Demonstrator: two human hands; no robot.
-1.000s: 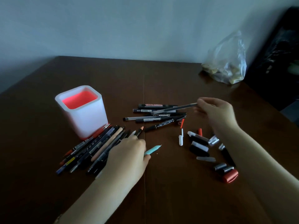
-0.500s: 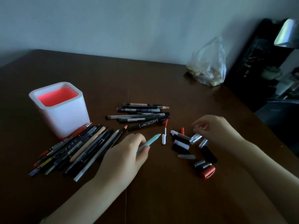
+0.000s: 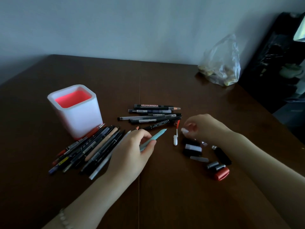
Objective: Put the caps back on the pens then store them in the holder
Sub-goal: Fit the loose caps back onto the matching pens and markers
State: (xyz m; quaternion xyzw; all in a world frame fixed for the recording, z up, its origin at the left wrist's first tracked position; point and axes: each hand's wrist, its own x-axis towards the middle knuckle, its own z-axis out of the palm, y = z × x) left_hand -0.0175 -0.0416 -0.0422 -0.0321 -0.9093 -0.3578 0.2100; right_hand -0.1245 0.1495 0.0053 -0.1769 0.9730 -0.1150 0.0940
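Gripping a teal pen, left hand faces holder.

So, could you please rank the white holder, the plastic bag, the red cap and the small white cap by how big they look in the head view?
1. white holder and plastic bag: alike; the bag lies farther off, so unsure.
2. red cap.
3. small white cap.

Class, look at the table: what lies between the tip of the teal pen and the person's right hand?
In the head view, a small white cap and an orange-red piece lie between the teal pen and the right hand.
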